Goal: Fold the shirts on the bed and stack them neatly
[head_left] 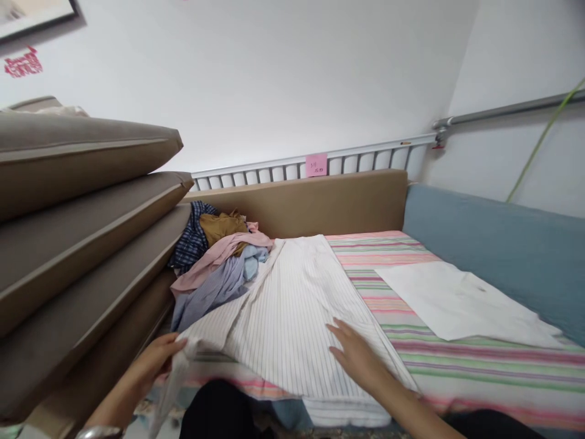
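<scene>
A white shirt with thin dark stripes lies spread over the striped bedsheet, its lower end hanging past the front edge. At its left side my left hand pinches a bunched part of the cloth and lifts it a little; a strip of fabric hangs below the fingers. My right hand is over the shirt's right half, palm down with fingers apart, holding nothing. Whether its fingertips touch the cloth I cannot tell. Some of the right hand is blurred.
A clothes pile sits at the back left, beside stacked brown cushions. On the right, a folded white garment rests on the bedsheet. Brown and blue padded panels border the bed. Behind stands a white radiator bearing a pink note.
</scene>
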Motion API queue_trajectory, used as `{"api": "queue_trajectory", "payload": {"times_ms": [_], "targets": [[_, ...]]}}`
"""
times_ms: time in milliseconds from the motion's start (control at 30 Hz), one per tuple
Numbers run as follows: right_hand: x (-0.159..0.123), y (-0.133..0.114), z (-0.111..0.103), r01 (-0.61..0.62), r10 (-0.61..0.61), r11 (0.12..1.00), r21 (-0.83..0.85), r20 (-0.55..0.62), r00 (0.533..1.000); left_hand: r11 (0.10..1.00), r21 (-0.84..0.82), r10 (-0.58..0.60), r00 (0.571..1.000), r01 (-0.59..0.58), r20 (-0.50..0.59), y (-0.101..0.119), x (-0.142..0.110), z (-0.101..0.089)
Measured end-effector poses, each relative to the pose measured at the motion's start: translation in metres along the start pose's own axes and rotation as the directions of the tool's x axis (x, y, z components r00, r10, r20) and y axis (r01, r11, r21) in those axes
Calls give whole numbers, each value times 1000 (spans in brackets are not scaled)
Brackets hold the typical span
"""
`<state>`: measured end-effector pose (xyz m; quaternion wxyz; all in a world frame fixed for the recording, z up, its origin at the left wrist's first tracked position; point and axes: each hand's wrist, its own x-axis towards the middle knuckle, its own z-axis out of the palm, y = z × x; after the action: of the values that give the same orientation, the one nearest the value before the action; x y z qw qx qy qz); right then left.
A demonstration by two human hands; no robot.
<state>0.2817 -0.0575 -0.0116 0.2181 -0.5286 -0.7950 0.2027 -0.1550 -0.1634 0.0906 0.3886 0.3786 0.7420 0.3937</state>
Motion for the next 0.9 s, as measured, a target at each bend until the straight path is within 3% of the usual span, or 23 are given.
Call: {"api": "queue_trajectory", "payload": {"times_ms": [67,133,233,300,400,467,500,567,633,767,900], "targets": [[-4,-53,4,-51,-23,912,407,175,984,975,-222,61,981,-19,183,38,-20,33],[-7,-103,10,-159,-107,677,718,310,945,930,-364,157,942,-41,295,70,-34,77],[-1,-148,14,-141,-149,397,907,216,965,907,-398,305,866,-138,395,92,-40,143],[9,-153,14,-108,-35,300,948,124,992,891,-321,428,829,-321,359,85,-33,172],[27,-137,6,-159,116,216,963,137,984,795,-20,607,794,-607,34,41,-13,185],[37,-124,-4,-178,126,250,952,150,981,766,225,638,753,-602,-158,-2,-1,183],[43,-119,-10,-174,121,295,940,144,982,773,322,620,759,-547,-197,-24,4,181],[54,-115,-25,-160,98,402,902,131,986,792,463,541,809,-398,-229,-60,10,179],[67,-118,-43,-149,63,481,864,135,989,796,542,470,840,-270,-272,-80,15,178],[93,-130,-94,-91,4,627,774,113,994,810,555,444,819,-193,-364,-78,30,180],[107,-126,-156,103,-97,845,524,-40,994,829,540,411,815,-148,-407,-68,40,190]]}}
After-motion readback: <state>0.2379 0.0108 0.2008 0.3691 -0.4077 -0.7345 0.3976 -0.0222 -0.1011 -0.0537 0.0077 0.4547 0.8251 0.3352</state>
